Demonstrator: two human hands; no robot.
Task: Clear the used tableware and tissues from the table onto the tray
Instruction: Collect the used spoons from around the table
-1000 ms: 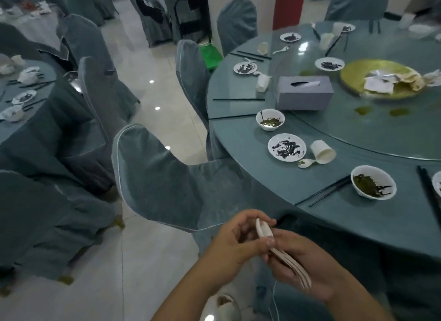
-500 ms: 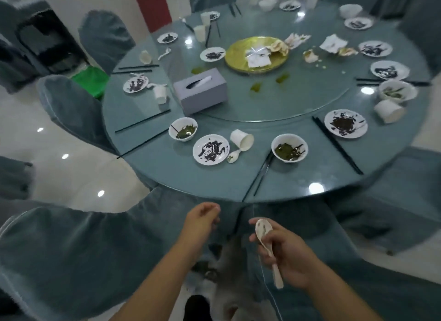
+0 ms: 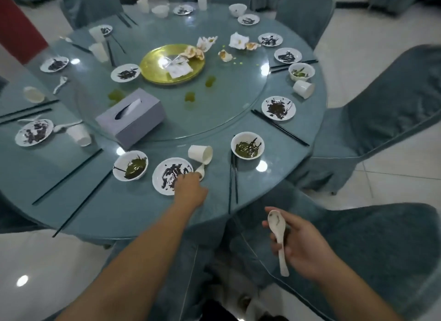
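With the round table [image 3: 133,208] read as a clock and the person at 6, the left hand [image 3: 191,189] reaches over the smeared plate [image 3: 167,175] at 6 o'clock. Its fingertips are at a soup spoon [image 3: 200,170] lying between that plate and a tipped paper cup [image 3: 200,153], and I cannot tell whether they grip it. The right hand [image 3: 303,251], off the rim at 5 o'clock, clasps a white spoon [image 3: 276,227] by its handle. Crumpled tissues [image 3: 238,41] lie near 1 o'clock.

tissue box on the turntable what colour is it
Plain pale grey-lilac: the tissue box shows best in the head view.
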